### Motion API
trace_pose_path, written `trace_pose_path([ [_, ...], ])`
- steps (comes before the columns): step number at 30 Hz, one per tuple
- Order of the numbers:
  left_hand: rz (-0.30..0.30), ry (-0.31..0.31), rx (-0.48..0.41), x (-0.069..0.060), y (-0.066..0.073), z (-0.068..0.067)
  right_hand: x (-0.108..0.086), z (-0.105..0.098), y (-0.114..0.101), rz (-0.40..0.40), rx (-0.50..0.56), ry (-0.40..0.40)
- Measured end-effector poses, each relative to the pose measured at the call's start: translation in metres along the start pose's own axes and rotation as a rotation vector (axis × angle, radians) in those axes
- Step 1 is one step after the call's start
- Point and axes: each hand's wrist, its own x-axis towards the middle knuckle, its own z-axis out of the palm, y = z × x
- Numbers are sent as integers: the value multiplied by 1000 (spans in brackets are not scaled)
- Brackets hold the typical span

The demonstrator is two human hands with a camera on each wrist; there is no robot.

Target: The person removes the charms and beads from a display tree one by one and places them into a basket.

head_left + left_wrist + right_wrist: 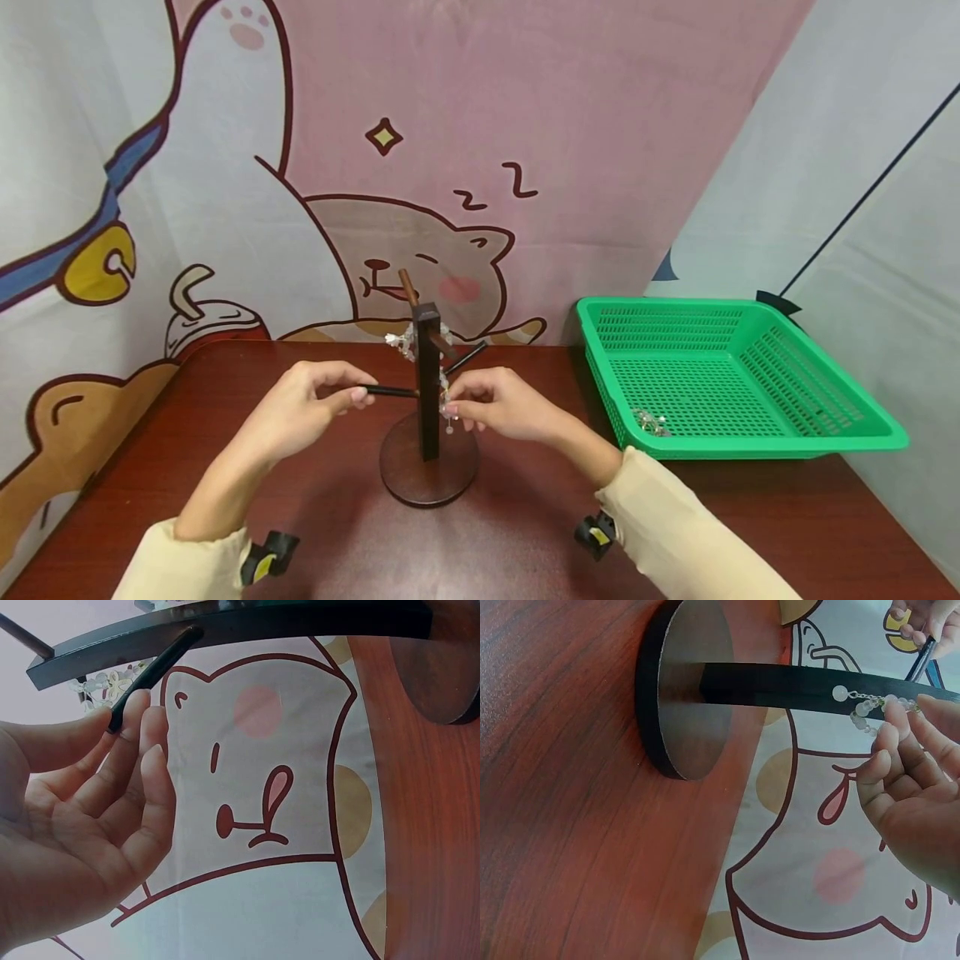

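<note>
"Where were the beads?"

"Just right of the frame's centre. The person's right hand pinched a strand of pale, translucent round beads, its grip closed by thumb and fingers, just beside an upright dark wooden post on a round base."

"Which way did the strand run?"

"Downward from that grip, its long axis roughly along the post, with one bead dangling lowest."

"And the left hand?"

"Left of centre, its grip pinched the outer end of a slim black rod, which ran sideways to the post. The post stood between rod and strand; the right hand was nearer the beads."

"Elsewhere?"

"At the right, a green plastic basket held a small beaded cluster on the reddish-brown table."
</note>
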Motion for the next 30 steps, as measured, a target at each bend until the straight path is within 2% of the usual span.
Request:
trace_pose_path([
  [8, -4, -6, 0, 0, 1, -1, -2, -7, -5, -10, 13, -23],
  [30, 5, -10, 0, 0, 2, -1, -7, -28, -13, 9, -31, 4],
])
